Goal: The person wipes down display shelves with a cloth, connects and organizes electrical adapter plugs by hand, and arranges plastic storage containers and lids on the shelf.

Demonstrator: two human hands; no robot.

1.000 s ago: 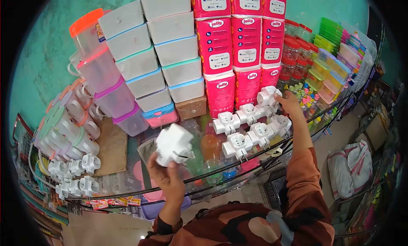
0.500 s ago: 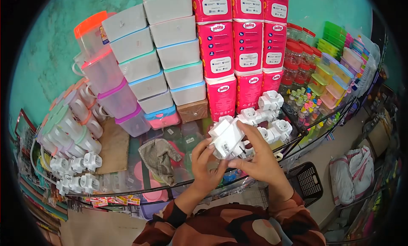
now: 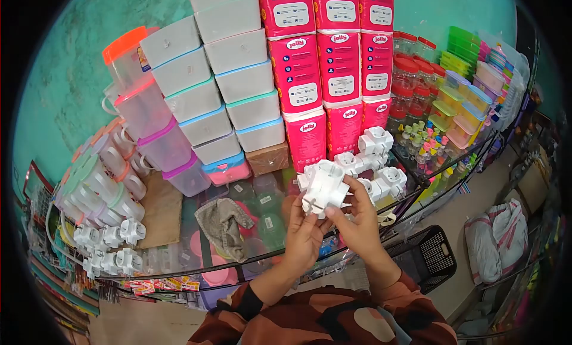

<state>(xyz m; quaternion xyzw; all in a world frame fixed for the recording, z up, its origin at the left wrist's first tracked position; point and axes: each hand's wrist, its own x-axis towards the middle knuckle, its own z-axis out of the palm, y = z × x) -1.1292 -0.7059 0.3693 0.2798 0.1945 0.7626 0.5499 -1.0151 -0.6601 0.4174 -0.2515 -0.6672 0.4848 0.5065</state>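
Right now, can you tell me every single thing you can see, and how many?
Plug adapter: one, white, in both hands
Other adapters: several, white, at the pink packs and far left
Pink packs: three columns, middle back
Lidded boxes: two stacks, mostly greyish, left of packs
Big jugs: four, see-through, stacked left
Small jugs: many, whitish, far left
Cardboard sheet: one, brown, left
Cloth: one, grey, front middle
Jars: several, red lids, right
Food tubs: many, mixed colours, right
Basket: one, black, lower right
Sacking: white, count unclear, far right
Wall: green, behind
Left hand: one, under adapter
Right hand: one, at adapter's side
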